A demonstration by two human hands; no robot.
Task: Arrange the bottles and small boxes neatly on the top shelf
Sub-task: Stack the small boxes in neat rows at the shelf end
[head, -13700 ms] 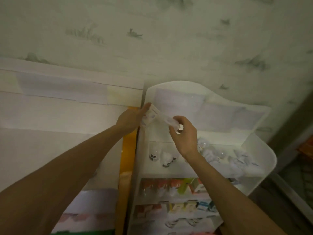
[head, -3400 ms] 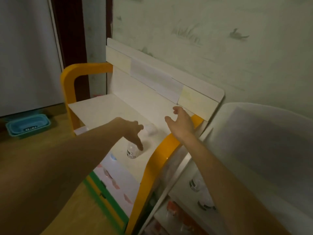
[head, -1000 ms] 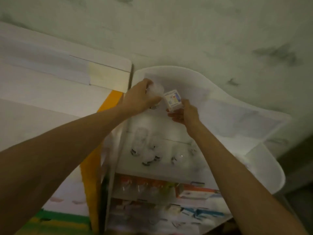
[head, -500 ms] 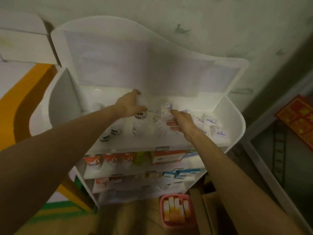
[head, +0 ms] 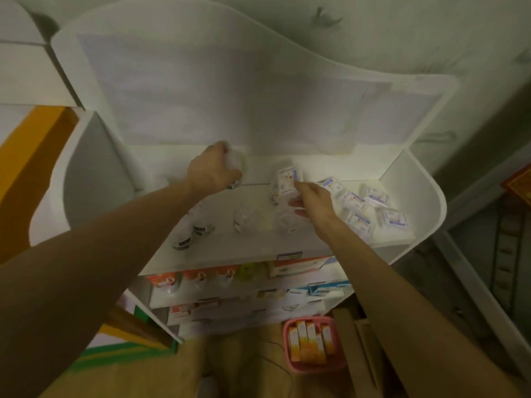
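Observation:
My left hand (head: 211,170) is closed around a small white bottle (head: 236,168) with a dark base, held over the back middle of the top shelf (head: 258,248) of the white rack. My right hand (head: 313,199) holds a small white box (head: 286,180) with red and blue print, upright, just right of the bottle. Several small white bottles (head: 201,225) with dark bands stand loosely on the shelf's left and middle. Several small white boxes (head: 362,208) lie scattered on the right side.
The rack's curved side walls (head: 413,196) close the shelf on both sides, and a tall back panel rises behind it. Lower shelves (head: 244,285) hold orange, green and blue packs. A pink basket (head: 311,343) of orange boxes sits on the floor. An orange-edged rack (head: 26,156) stands to the left.
Both hands have come down from the back panel to the top shelf, still holding the bottle and the box. The view has swung down onto the white rack.

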